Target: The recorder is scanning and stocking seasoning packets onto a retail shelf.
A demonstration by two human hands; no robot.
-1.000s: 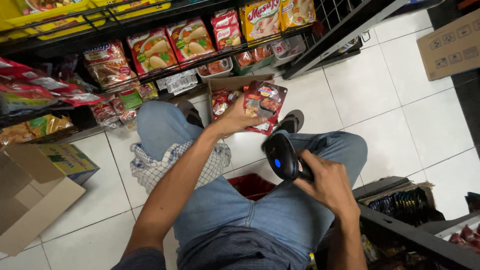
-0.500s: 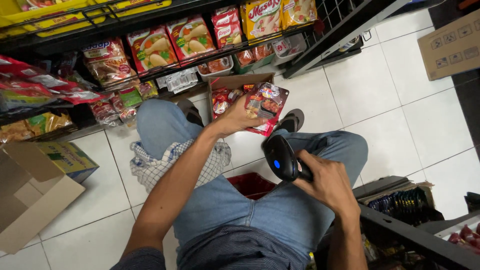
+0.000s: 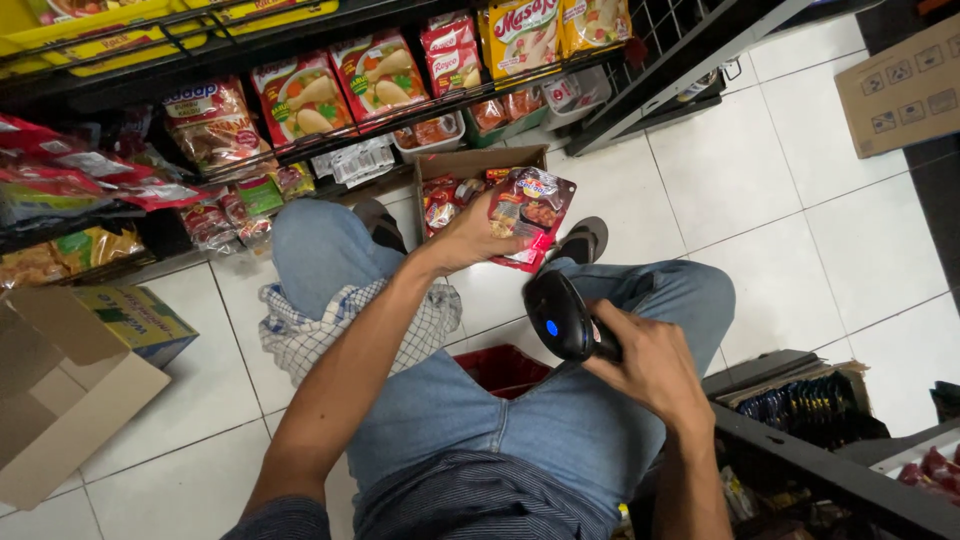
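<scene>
Head view: left hand [image 3: 470, 235] pinches a red sachet [image 3: 530, 212]; right hand [image 3: 650, 365] grips a scanner [image 3: 562, 318]
Tilted foil might glare and block the read

Barely anything shifts here. The left hand [image 3: 470, 235] lifts the red packet [image 3: 530, 215] a touch, away from the knees and toward the shelf's front edge, so it now covers a little more of the open brown carton [image 3: 470, 165] on the floor. The right hand [image 3: 650, 365] edges the black scanner [image 3: 562, 315] slightly up toward the packet, and the gap between the two narrows a bit. The whole view slides a hair, so the shelf's front edge sits marginally lower in view.
</scene>
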